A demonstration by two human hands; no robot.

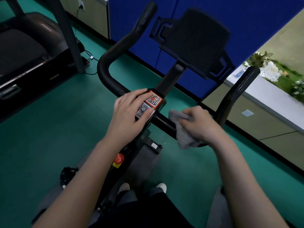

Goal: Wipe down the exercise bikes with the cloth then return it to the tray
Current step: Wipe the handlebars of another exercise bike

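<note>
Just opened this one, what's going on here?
A person is wiping an exercise bike. The right hand grips a grey cloth draped over the handlebar crossbar, just right of the centre block. The left hand rests on that block, partly over its QR stickers. No tray shows in this view, so the cloth has not gone back yet.

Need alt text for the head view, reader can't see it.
Seen from above, a person's right hand holds a grey cloth against the black handlebar of an exercise bike, while the left hand rests on the QR-code stickers at its centre. A treadmill stands to the left on green floor.
</note>
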